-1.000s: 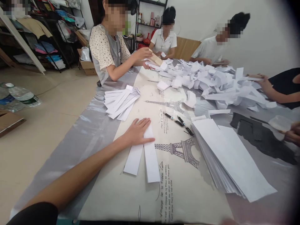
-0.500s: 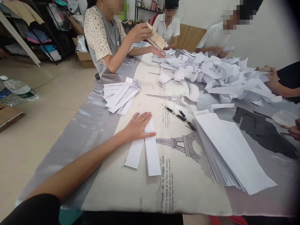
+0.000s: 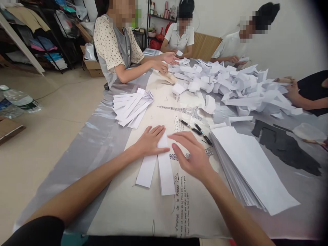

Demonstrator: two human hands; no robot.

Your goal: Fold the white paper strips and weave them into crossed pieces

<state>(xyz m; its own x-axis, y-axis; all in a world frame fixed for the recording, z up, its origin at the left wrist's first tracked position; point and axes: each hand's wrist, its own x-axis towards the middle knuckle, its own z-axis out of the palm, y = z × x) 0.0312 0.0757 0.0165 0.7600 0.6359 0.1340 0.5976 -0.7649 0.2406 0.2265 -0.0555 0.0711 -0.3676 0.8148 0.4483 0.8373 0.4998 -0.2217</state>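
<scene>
Since half a second ago my right hand (image 3: pixel 192 158) has come into view from the lower right, where before only the left was on the paper. It hovers open, fingers spread, holding nothing, just to the 3 o'clock side of the folded paper strip (image 3: pixel 165 164).

My left hand (image 3: pixel 151 140) lies flat and open on the top end of that strip, palm down, pinning it to the surface (image 3: pixel 143 208) (the cloth with the Eiffel Tower print). The strip runs toward me from under the fingers, its two long flaps lying side by side.

I judge this the folding or creasing step: one hand anchors, the other arrives to work the flap. The next move, as I read it, calls for the right fingertips to land on the strip's near edge without nudging it askew.

At 3 o'clock sits the stack of flat sheets (image 3: pixel 252 167). Further out, two pens (image 3: pixel 196 130) lie at 1 o'clock, a fan of finished strips (image 3: pixel 133 106) at 11 o'clock, and beyond, a loose heap of folded paper (image 3: pixel 230 83) where other people work.
</scene>
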